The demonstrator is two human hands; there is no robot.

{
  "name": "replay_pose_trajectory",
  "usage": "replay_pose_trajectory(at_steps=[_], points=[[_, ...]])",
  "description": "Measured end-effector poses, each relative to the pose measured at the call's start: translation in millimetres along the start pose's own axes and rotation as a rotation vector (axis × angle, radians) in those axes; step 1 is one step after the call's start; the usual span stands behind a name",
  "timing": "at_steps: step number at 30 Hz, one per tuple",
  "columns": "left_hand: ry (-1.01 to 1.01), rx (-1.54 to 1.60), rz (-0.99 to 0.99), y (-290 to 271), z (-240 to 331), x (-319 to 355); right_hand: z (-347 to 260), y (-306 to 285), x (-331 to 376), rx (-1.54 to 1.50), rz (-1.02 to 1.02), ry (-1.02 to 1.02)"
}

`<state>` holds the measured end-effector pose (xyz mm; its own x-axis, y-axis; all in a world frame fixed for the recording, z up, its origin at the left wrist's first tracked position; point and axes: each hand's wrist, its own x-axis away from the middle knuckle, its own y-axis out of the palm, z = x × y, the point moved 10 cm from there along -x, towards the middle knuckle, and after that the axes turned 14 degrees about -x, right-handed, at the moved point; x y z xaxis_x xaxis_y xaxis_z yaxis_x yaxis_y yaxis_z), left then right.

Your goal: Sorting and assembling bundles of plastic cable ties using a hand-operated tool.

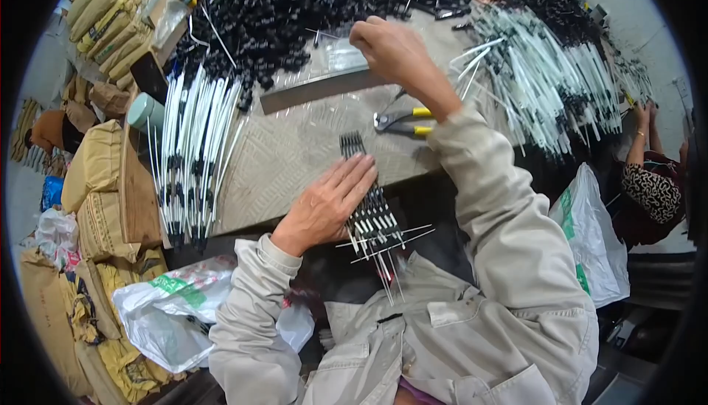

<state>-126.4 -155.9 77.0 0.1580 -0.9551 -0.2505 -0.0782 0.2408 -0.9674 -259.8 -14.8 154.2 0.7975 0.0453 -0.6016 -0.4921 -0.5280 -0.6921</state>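
Observation:
My left hand lies with its fingers stretched out together on a narrow row of black and white strips. This row hangs over the near edge of the table, with thin white rods crossing its lower end. Farther up, my right hand is closed at the right end of a flat metal bar. What its fingers hold, if anything, is hidden. Just below my right wrist rest pliers with yellow handles. A piece of clear plastic lies beyond the bar.
Black parts are heaped across the table's far side. White strips stand in bundles at left and right. A green cylinder stands far left. Plastic bags flank my lap. Another person works at the right.

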Motion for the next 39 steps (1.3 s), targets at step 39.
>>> replay_pose_trajectory(at_steps=[39], points=[[-0.053, 0.067, -0.120, 11.6, -5.7, -7.8, -8.5, 1.7, 126.4, 0.063, -0.368, -0.021]])
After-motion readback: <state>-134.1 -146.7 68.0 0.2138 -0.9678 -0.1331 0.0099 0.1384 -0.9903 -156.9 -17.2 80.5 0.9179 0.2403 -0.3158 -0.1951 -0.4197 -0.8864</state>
